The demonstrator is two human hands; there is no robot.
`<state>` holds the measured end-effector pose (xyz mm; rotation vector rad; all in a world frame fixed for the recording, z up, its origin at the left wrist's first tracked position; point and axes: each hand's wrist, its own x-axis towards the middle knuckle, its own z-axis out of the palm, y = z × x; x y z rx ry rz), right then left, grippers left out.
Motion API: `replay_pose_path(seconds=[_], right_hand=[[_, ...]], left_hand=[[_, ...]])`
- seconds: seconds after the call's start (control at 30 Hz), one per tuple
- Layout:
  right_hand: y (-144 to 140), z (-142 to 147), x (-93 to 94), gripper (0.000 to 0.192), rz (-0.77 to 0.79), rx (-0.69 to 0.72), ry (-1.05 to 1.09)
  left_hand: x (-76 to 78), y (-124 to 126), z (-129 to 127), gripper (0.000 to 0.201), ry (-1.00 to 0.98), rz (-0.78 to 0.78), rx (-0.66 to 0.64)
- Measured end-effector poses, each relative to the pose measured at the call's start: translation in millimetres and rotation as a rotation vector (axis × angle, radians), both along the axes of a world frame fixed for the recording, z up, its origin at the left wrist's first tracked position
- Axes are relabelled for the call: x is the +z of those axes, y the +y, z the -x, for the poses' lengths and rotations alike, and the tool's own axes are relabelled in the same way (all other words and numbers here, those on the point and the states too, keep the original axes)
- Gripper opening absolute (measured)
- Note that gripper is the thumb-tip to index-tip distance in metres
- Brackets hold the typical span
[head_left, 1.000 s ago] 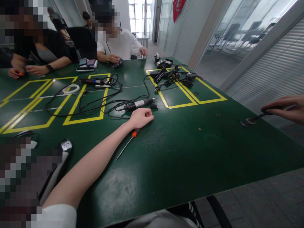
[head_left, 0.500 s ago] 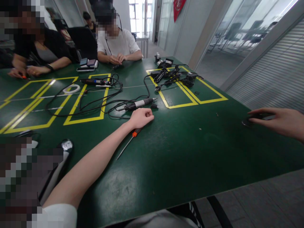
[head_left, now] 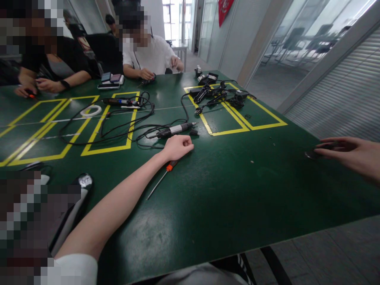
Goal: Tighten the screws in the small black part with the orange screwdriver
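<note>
At frame centre, the left hand (head_left: 177,147) rests curled in a loose fist on the green table (head_left: 225,190), over the handle of an orange-collared screwdriver (head_left: 162,180). At the right edge, the right hand (head_left: 350,155) lies with fingers spread over a small dark object (head_left: 311,154).

a dark green table (head_left: 225,198) marked with yellow tape rectangles (head_left: 103,148) carries a screwdriver with an orange collar (head_left: 162,178), a corded rotary tool (head_left: 175,129) among looping black cables (head_left: 118,128), a white ring (head_left: 90,111), and a heap of black adapters (head_left: 218,95) (far right rectangle).
</note>
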<state>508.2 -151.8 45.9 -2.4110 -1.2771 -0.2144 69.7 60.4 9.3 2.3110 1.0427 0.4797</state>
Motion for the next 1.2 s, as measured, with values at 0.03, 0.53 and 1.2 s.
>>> replay_pose_path(seconds=[0.03,0.53,1.2], right_hand=[[1,5,1.7,0.029,-0.017,-0.062,0.132],[6,28,-5.4,0.03,-0.18,-0.204,0.349],[91,42,1.6,0.028,0.515,0.362,-0.113]], left_hand=[[0.0,0,0,0.017,0.0,-0.002,-0.001],[0.2,1,0,0.017,0.012,-0.012,0.004],[-0.5,0,0,0.018,-0.006,0.006,-0.001]])
